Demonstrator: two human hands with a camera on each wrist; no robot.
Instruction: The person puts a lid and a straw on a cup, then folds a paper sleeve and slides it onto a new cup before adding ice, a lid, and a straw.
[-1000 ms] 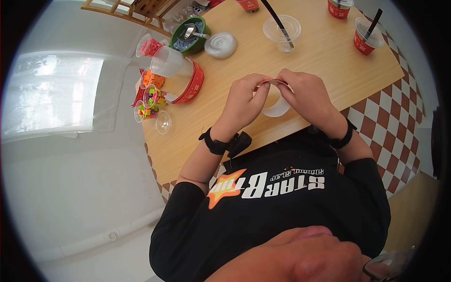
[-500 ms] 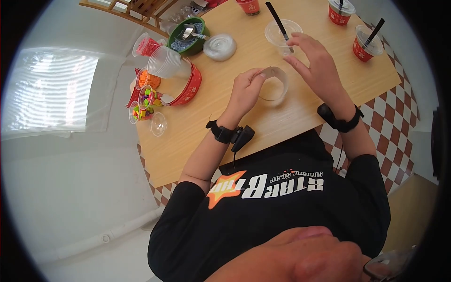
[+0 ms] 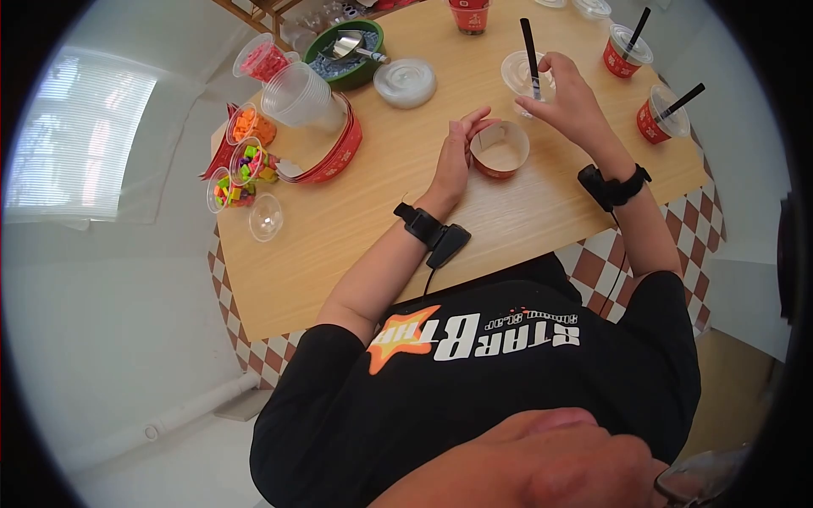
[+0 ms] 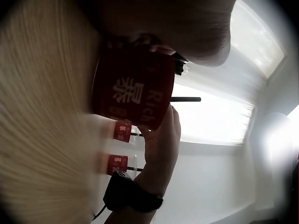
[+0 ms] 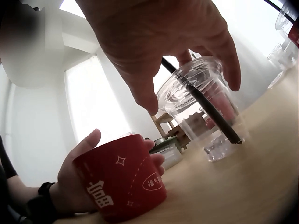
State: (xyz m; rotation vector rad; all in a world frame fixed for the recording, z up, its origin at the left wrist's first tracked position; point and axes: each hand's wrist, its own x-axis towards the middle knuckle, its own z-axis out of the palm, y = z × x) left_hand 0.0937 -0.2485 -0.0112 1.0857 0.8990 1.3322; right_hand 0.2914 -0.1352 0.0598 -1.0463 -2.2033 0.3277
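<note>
A red paper cup sleeve (image 3: 500,151), white inside, stands as a ring on the table in front of the person. My left hand (image 3: 457,161) lies against its left side with fingers extended and thumb raised; in the right wrist view the fingertips (image 5: 156,161) show past the sleeve's far edge. Beyond it stands a clear plastic cup (image 5: 201,112) with a black straw (image 3: 531,59) leaning in it. My right hand (image 3: 569,100) reaches over that cup, thumb on one side of the rim and fingers on the other, spread around it.
Red-sleeved cups with straws (image 3: 624,51) stand at the right. At the left are a stack of clear cups (image 3: 296,97), a red tray (image 3: 343,152), cups of coloured cubes (image 3: 254,161), a green bowl (image 3: 373,38) with a scoop and a stack of lids (image 3: 405,83).
Both hands pinched the sleeve before. The right hand let go and moved over to the clear cup. The sleeve came down onto the table, and the left hand's fingers straightened beside it.
</note>
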